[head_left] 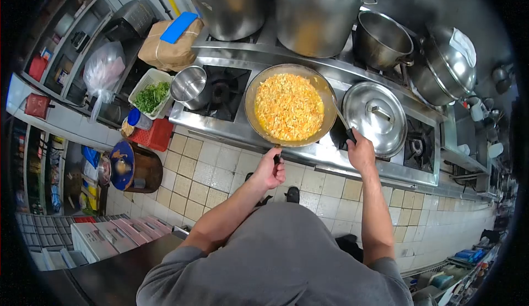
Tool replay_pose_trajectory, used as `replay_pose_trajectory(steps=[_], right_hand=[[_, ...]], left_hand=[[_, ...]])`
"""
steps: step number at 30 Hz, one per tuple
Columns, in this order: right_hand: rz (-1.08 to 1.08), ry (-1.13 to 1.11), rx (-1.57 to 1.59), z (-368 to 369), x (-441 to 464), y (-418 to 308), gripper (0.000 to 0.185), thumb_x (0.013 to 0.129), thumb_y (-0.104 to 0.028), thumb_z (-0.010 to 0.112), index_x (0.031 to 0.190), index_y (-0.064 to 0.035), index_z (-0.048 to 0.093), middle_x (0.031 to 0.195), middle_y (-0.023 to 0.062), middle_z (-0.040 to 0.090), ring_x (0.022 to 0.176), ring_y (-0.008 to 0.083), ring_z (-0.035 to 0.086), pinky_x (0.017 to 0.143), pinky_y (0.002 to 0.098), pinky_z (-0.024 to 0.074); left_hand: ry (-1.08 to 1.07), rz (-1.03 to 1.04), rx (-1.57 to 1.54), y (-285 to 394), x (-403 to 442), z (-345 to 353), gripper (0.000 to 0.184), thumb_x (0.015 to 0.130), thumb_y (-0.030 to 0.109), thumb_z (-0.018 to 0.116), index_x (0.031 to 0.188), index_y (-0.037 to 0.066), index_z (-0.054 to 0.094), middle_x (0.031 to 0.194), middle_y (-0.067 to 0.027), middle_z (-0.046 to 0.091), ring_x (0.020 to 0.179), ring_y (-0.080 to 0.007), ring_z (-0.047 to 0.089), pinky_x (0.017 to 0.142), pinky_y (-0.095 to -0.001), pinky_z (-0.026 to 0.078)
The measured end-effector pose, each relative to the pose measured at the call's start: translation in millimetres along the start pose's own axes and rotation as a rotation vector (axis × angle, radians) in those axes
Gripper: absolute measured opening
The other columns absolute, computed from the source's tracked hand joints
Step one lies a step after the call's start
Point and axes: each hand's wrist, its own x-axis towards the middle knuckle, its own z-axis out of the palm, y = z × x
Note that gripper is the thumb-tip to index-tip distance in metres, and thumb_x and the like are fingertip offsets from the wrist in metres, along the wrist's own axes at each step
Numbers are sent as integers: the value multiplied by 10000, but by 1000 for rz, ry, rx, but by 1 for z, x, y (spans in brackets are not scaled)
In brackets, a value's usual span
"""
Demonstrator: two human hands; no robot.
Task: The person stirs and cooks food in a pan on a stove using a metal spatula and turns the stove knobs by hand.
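Note:
A wide frying pan [249,107] stands on the stove, filled with chopped orange and pale food [289,106] in yellowish liquid. My left hand [268,168] is closed around the pan's short dark handle, at the side nearest me. In my right hand [362,150] is a metal cooking utensil with a black handle [350,135]; its shaft reaches up to the pan's right rim. I cannot make out the shape of its far end. Just right of the pan, beside my right hand, lies a large round metal lid [374,120].
Large steel pots [314,17] line the back of the stove [215,120]. A small steel pot [189,85] sits by the left burner. Farther left are a basket of chopped greens [152,96], a red crate [151,135] and a brown paper package [168,47]. Tiled floor [206,168] lies below.

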Motion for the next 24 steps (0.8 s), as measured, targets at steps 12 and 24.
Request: replay_pose_trajectory(steps=[12, 24], right_hand=[[241, -532, 690, 41, 60, 34, 318, 978, -106, 661, 1274, -28, 749, 694, -32, 566, 547, 75, 477, 490, 271, 381], [-120, -82, 363, 9, -27, 0, 537, 953, -58, 700, 1470, 40, 593, 1126, 218, 778, 1025, 225, 742, 936, 334, 546]], left_hand=[[10, -17, 148, 25, -1, -21, 432, 911, 533, 731, 815, 160, 535, 605, 39, 416, 490, -132, 363, 476, -301, 296], [-45, -73, 196, 30, 7, -11, 421, 914, 528, 732, 829, 161, 544, 628, 38, 437, 506, -130, 379, 472, -280, 303]])
